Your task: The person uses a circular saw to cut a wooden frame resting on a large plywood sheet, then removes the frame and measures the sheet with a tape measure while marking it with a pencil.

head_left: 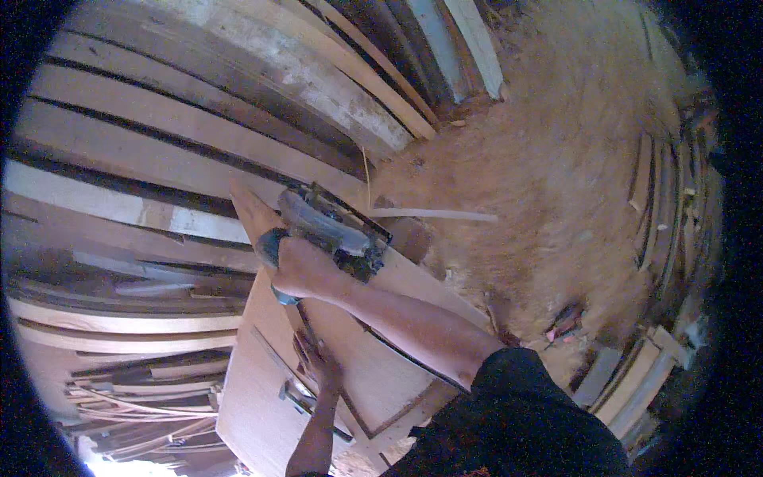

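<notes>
My right hand [298, 266] is closed around the handle of a circular saw [326, 226] with a grey guard and teal-and-black body. The saw sits at the far end of a light wooden panel [246, 397]. Its blade is hidden from this side. Nearer me, my left hand [319, 364] lies on the panel with its fingers stretched out, beside a long narrow wooden strip [350, 417]. Left of that hand, a thin straight-edged tool [274, 354] rests on the panel, close to a small metal-and-green item [297, 396] I cannot make out.
Stacked planks [119, 151] fill the left and far side. A thin wood strip [437, 214] juts out past the saw over the sawdust-covered floor [572, 159]. More boards [636, 381] lie at the right, near a small reddish object [564, 324].
</notes>
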The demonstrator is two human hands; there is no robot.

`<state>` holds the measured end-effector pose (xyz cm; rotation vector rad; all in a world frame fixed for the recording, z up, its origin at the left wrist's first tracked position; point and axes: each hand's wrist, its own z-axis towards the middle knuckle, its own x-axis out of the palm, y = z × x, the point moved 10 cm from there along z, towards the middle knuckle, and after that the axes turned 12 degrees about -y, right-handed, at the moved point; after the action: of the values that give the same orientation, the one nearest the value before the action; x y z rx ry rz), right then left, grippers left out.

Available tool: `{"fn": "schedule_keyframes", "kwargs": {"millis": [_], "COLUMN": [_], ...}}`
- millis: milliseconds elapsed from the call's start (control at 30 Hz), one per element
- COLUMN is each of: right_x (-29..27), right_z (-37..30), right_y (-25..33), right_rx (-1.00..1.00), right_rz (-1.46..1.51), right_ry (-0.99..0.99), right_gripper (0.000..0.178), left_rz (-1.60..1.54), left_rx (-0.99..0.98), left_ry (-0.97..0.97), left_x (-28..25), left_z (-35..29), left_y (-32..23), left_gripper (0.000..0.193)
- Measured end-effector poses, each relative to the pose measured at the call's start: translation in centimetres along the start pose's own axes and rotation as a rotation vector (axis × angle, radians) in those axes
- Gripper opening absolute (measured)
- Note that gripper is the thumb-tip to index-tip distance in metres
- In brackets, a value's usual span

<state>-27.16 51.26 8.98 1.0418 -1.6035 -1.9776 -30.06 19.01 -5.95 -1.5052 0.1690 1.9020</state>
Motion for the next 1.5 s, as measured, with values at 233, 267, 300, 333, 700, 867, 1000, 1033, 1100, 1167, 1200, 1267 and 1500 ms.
{"fn": "schedule_keyframes", "kwargs": {"millis": [233, 267, 300, 333, 700, 867, 1000, 1033, 1100, 1167, 1200, 1267, 1500], "right_x": [0.3, 0.3, 0.4, 0.4, 3.3, 0.1, 0.3, 0.5, 0.7, 1.1, 1.1, 1.2, 1.0], "right_z": [-0.9, -1.0, -1.1, -1.3, -0.2, 0.3, -0.1, -0.4, -0.7, -1.2, -1.2, -1.3, -1.0], "right_y": [-0.1, -0.2, -0.2, -0.2, 0.5, 1.4, -1.3, -2.1, -2.5, -2.6, -2.2, -2.0, -2.4], "right_rx": [-0.041, -0.045, -0.048, -0.055, -0.371, -0.212, 0.164, 0.276, 0.380, 0.438, 0.433, 0.426, 0.434], "right_rz": [-0.009, -0.011, -0.018, -0.021, -0.331, 0.118, 0.104, 0.129, 0.200, 0.230, 0.242, 0.245, 0.248], "right_ry": [0.032, 0.037, 0.042, 0.046, 0.127, -0.074, 0.034, 0.042, 0.040, 0.031, 0.041, 0.042, 0.040], "right_gripper": [0.022, 0.023, 0.023, 0.023, 0.027, 0.022, 0.017, 0.018, 0.019, 0.020, 0.019, 0.019, 0.019], "left_rz": [0.082, 0.057, 0.037, 0.018, 0.134, 0.151, 0.116, 0.107, 0.089, 0.081, 0.084, 0.102, 0.114], "left_rx": [0.002, -0.003, -0.014, -0.026, 0.106, 0.092, 0.046, 0.043, 0.028, 0.014, 0.004, -0.007, -0.016], "left_ry": [0.093, 0.089, 0.094, 0.098, 0.015, -0.046, -0.106, -0.113, -0.131, -0.131, -0.117, -0.079, -0.087], "left_x": [-0.3, -0.5, -0.6, -0.7, -0.4, -1.6, -2.3, -2.4, -2.7, -3.1, -3.2, -3.2, -3.3], "left_z": [0.1, 0.2, 0.1, 0.1, 0.2, 0.3, 0.7, 0.6, 0.8, 0.7, 0.7, 0.8, 1.1], "left_y": [-1.5, -1.8, -2.0, -2.2, -2.3, -1.4, -1.7, -1.9, -1.9, -1.6, -1.5, -1.4, -2.1], "left_gripper": [0.066, 0.066, 0.066, 0.066, 0.065, 0.067, 0.066, 0.066, 0.067, 0.067, 0.067, 0.067, 0.068]}}
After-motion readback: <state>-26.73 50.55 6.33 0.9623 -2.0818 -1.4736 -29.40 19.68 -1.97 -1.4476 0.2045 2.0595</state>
